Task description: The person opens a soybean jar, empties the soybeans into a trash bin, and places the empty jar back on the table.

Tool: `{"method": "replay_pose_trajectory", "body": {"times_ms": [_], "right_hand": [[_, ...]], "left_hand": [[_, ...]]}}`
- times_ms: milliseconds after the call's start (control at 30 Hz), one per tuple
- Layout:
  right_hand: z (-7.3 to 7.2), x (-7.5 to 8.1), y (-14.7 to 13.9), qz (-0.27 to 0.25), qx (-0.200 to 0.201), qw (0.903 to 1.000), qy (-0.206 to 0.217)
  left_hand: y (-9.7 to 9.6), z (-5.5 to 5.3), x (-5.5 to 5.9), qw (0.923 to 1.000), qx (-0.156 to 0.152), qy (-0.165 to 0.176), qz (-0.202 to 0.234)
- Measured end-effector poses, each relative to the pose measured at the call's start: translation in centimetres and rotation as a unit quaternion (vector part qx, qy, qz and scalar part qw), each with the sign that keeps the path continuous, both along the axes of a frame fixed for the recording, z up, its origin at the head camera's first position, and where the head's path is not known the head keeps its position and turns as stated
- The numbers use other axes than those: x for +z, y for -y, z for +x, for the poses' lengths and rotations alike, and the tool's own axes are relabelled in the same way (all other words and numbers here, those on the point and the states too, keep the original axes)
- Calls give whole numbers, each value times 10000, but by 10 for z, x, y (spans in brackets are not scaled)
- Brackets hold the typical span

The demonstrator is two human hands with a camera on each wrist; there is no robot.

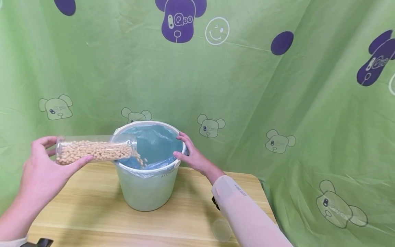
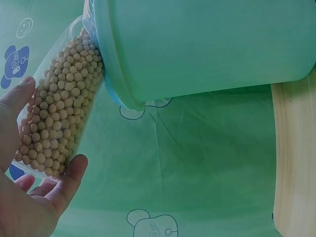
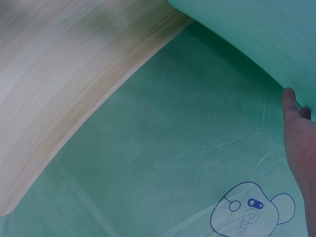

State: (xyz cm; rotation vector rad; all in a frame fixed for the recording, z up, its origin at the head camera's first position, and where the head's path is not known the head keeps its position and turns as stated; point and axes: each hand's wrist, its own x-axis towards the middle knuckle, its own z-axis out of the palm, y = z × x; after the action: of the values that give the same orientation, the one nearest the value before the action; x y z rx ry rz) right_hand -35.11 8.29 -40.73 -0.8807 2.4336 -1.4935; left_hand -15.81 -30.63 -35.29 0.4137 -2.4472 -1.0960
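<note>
On the surface (image 1: 200,202), your right hand (image 1: 192,156) grips a bucket (image 1: 148,192); your left hand (image 1: 46,171) holds a jar (image 1: 103,138) spilling beans (image 1: 92,151) inside.

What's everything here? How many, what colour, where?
Table: one, light wood, lower middle
Bucket: one, pale green, on table
Bag: one, bluish, lining bucket
Jar: one, clear, mouth over bucket rim
Beans: many, tan, in and leaving jar
Disc: one, see-through, lower right of table
Printed cloth: count unclear, green, behind table
Sleeves: two, whitish, on forearms
Wrist gear: two pieces, black, at sleeves
Left hand: one, bare, holding jar
Right hand: one, bare, touching bucket rim
</note>
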Motion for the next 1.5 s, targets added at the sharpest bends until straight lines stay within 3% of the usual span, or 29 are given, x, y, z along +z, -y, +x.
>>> {"method": "replay_pose_trajectory", "body": {"times_ms": [1000, 1500], "right_hand": [[1, -1, -1, 30, -19, 10000, -9], [1, 0, 0, 34, -53, 10000, -1]], "left_hand": [[-1, 0, 8, 9995, -150, -72, -273], [0, -3, 8, 9993, -73, -27, -362]]}}
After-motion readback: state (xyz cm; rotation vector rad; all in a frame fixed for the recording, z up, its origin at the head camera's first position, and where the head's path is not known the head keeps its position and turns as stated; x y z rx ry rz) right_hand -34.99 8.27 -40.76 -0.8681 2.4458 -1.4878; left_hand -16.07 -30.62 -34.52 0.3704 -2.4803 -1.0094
